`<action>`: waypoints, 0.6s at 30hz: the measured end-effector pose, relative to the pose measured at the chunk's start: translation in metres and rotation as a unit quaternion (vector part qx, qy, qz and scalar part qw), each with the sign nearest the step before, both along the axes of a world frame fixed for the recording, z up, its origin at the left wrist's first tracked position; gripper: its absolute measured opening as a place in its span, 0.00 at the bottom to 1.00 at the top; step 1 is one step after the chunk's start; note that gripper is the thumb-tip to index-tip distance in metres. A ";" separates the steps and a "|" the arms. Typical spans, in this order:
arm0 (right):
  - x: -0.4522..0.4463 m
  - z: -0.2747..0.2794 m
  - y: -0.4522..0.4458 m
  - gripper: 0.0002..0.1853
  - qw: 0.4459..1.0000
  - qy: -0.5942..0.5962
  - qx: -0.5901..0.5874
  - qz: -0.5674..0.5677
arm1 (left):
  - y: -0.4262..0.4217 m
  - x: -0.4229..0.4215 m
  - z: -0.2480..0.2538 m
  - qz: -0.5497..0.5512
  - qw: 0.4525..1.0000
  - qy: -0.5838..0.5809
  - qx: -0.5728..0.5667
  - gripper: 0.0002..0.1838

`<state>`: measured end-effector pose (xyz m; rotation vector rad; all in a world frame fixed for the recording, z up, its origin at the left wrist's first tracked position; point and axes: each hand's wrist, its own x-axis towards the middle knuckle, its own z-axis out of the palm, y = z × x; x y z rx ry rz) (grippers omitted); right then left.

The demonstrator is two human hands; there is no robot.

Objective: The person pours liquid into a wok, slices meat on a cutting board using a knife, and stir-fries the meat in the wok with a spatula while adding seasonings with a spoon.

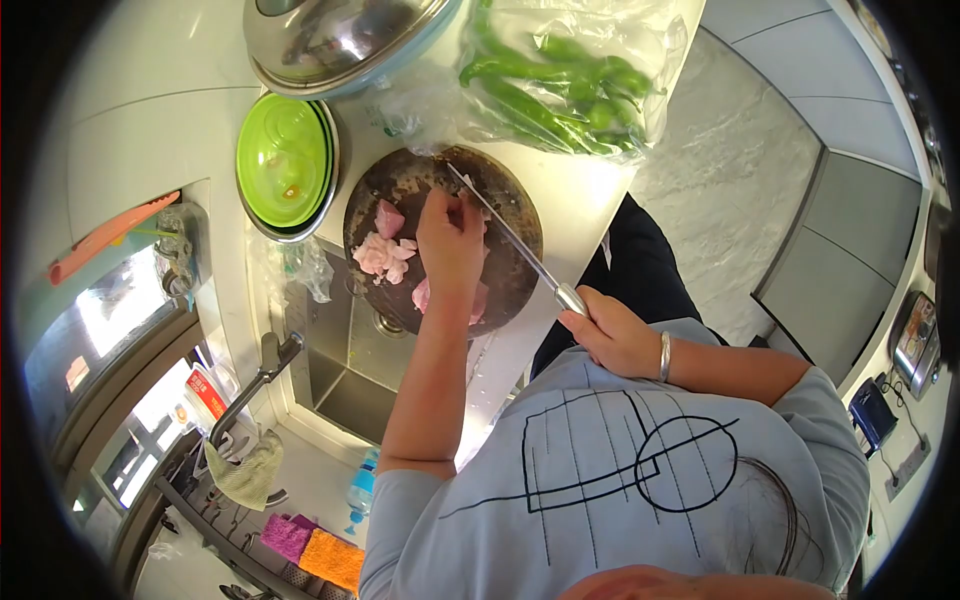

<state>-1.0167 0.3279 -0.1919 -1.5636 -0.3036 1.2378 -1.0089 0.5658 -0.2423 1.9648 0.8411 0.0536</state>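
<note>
On a round dark cutting board [515,270], pale pink chopped pieces [383,258] lie at the left, with a darker pink chunk of meat [389,218] just above them. My left hand [450,238] is over the board with its fingers curled together; what they hold is hidden. Larger pink meat [478,303] shows partly beside and under my left wrist. My right hand [617,335] grips the handle of a knife [522,247]. Its long blade slants across the board, close to the left fingertips, with its tip near the board's top edge.
Green peppers [560,90] in a clear bag and a metal lid [345,40] lie beyond the board. Nested green bowls [283,160] stand at the left. Below them are a sink [350,400], a faucet [268,365] and crumpled clear plastic [308,270].
</note>
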 end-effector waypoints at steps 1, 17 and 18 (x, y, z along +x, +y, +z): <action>0.001 -0.001 0.002 0.18 1.000 -0.006 0.001 0.001 | -0.001 0.002 0.003 0.000 1.000 -0.006 -0.001 0.13; 0.046 -0.004 0.055 0.25 0.988 -0.136 -0.044 0.054 | 0.002 -0.009 -0.001 -0.060 0.997 -0.017 0.041 0.05; 0.051 -0.010 0.057 0.25 0.986 -0.151 -0.036 0.055 | 0.003 -0.015 -0.002 -0.033 0.999 0.002 0.015 0.05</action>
